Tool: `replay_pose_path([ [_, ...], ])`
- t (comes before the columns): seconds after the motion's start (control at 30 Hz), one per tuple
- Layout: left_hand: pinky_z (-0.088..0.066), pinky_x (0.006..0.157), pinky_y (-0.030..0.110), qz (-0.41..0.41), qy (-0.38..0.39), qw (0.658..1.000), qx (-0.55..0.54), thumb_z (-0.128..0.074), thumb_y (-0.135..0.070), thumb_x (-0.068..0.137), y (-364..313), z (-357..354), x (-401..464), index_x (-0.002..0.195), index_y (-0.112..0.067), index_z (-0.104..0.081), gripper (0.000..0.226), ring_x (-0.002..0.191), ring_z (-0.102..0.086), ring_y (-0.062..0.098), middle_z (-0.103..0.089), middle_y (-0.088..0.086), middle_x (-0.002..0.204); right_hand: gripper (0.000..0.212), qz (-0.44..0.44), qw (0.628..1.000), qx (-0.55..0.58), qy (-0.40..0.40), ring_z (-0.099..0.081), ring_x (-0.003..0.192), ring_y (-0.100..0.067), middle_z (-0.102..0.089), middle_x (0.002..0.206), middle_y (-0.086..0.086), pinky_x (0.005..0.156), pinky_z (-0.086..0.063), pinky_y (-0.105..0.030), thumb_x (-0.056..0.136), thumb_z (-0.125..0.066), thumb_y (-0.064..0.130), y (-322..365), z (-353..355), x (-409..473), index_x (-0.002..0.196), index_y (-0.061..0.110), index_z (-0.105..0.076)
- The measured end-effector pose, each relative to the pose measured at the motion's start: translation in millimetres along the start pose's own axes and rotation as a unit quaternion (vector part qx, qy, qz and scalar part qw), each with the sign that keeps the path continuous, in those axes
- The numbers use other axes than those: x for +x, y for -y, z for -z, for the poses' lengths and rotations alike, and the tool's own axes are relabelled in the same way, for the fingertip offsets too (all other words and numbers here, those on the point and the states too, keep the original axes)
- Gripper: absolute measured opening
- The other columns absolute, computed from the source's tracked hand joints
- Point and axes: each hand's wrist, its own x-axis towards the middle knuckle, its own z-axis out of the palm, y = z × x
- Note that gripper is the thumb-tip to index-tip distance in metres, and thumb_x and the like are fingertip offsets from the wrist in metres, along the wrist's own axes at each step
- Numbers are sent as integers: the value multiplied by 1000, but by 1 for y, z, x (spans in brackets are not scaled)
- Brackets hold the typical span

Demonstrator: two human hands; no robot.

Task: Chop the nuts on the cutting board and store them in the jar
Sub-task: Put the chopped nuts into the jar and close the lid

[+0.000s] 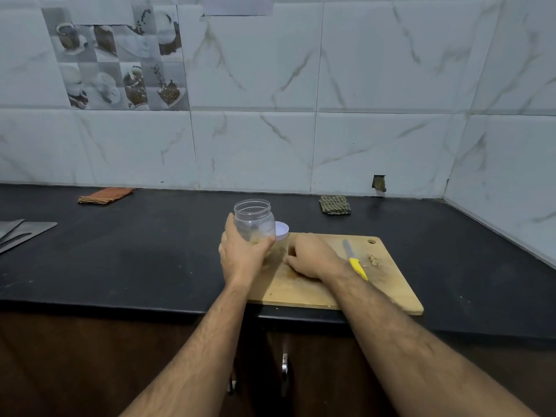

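Note:
A clear plastic jar [253,216] with no lid stands upright at the left end of the wooden cutting board [391,291]. My left hand [240,254] is wrapped around its lower part, and a few nut bits show at its bottom. My right hand [310,257] rests on the board with fingers curled down beside the jar; what lies under them is hidden. A knife with a yellow handle [358,267] lies on the board right of that hand. A small heap of chopped nuts [373,260] sits further right. The white lid [282,229] lies behind the jar.
The board overhangs the front edge of the black counter [135,260]. An orange cloth [105,195] and a green checked cloth [335,204] lie by the tiled wall. Metal sheets [21,231] sit at the far left. The wall turns a corner on the right.

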Motion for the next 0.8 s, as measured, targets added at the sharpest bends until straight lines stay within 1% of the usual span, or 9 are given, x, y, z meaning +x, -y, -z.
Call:
replay_pose_path([
  [0.07, -40, 106, 41, -3, 8, 1000, -5, -81, -50, 61, -1, -3, -2, 148, -29, -31, 103, 133, -42, 22, -50, -1, 139, 15, 3, 1000, -13, 2, -63, 80, -23, -70, 79, -2, 68, -51, -34, 86, -59, 14, -7, 5, -5, 75, 11, -69],
  [0.17, -41, 106, 45, -7, 20, 1000, -9, -75, -62, 54, -5, -11, -8, 147, -29, -32, 107, 131, -44, 22, -52, -1, 138, 17, -25, 1000, -12, 7, -65, 77, -19, -72, 76, -1, 72, -56, -36, 81, -59, 9, -19, 21, -8, 74, 14, -74],
  [0.3, -41, 107, 45, -16, 33, 999, 4, -82, -49, 61, -3, -21, -12, 147, -29, -31, 102, 131, -44, 21, -52, -2, 138, 24, -117, 993, 0, -19, -66, 76, -25, -70, 75, -6, 67, -54, -31, 82, -54, 1, -41, 42, -6, 66, 13, -66],
  [0.4, -40, 106, 41, -16, 35, 999, 13, -84, -46, 64, -1, -23, -12, 147, -29, -31, 100, 131, -45, 21, -51, -3, 139, 20, -152, 988, -31, 1, -63, 78, -28, -68, 84, -8, 66, -51, -32, 84, -51, -3, -39, 40, -13, 76, 9, -65],
  [0.5, -41, 106, 42, -22, 40, 999, 20, -83, -47, 63, 1, -25, -13, 148, -29, -31, 101, 132, -45, 22, -51, -1, 140, 22, -160, 985, -60, -2, -54, 78, -27, -56, 82, -6, 67, -46, -32, 87, -51, -4, -28, 32, -18, 71, 11, -52],
  [0.6, -41, 106, 43, -24, 47, 998, 28, -83, -47, 63, 2, -26, -16, 149, -29, -30, 102, 132, -44, 23, -50, -1, 141, 23, -181, 982, -56, -6, -53, 77, -26, -54, 78, -4, 65, -46, -32, 88, -52, -2, -18, 31, -16, 70, 11, -49],
  [0.7, -40, 108, 43, -28, 50, 998, 27, -83, -47, 63, 2, -27, -16, 149, -29, -29, 103, 133, -43, 24, -49, -1, 142, 24, -183, 982, -40, 34, -53, 67, -24, -51, 68, -4, 59, -44, -30, 87, -53, 0, -10, 35, -12, 66, 11, -48],
  [0.73, -40, 108, 43, -27, 52, 998, 26, -83, -47, 63, 2, -27, -16, 149, -29, -29, 103, 133, -43, 24, -49, -1, 142, 24, -183, 982, -29, 33, -53, 66, -24, -53, 69, -5, 58, -43, -30, 87, -53, 1, -9, 35, -11, 66, 11, -49],
  [0.8, -40, 107, 43, -25, 54, 998, 27, -83, -47, 63, 3, -26, -16, 150, -29, -28, 104, 133, -43, 23, -48, -1, 143, 18, -174, 984, -16, 30, -55, 72, -25, -64, 82, -8, 63, -45, -30, 89, -52, 5, -8, 35, -11, 72, 11, -54],
])
